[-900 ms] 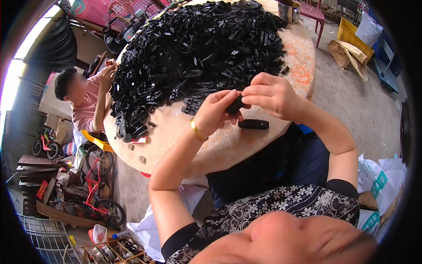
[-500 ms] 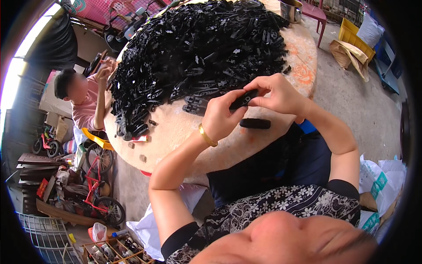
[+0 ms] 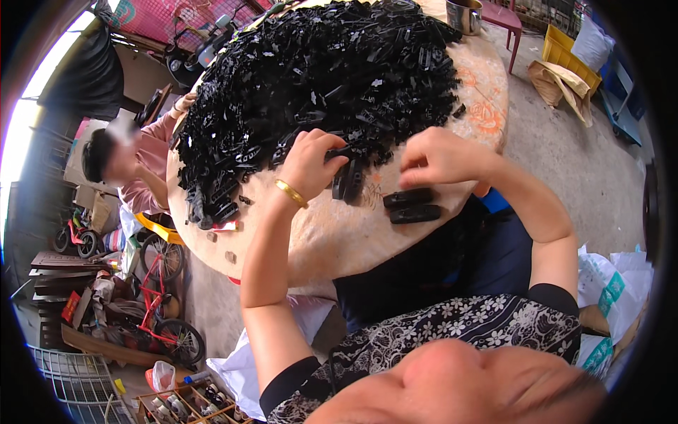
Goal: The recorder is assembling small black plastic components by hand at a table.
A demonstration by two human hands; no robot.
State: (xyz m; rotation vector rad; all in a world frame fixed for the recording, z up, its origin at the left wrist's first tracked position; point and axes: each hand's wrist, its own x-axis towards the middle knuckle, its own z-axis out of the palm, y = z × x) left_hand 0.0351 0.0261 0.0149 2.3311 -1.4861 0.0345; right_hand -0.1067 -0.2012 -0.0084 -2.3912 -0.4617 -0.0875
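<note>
Pieces [image 3: 415, 214], black, likely light and stiff, suited side pinching; left hand [image 3: 309, 161] gripped one, apart from right hand [image 3: 443, 157], grip unclear.

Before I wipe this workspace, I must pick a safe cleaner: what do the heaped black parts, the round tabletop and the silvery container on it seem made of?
Heaped black parts: probably moulded plastic, semi-glossy, judging by repeated shapes and glints. Round tabletop: dull, pale, orange-patterned surface, perhaps cloth or plastic sheeting; the view leaves it open. Silvery container: likely polished metal, given its bright reflections.
</note>
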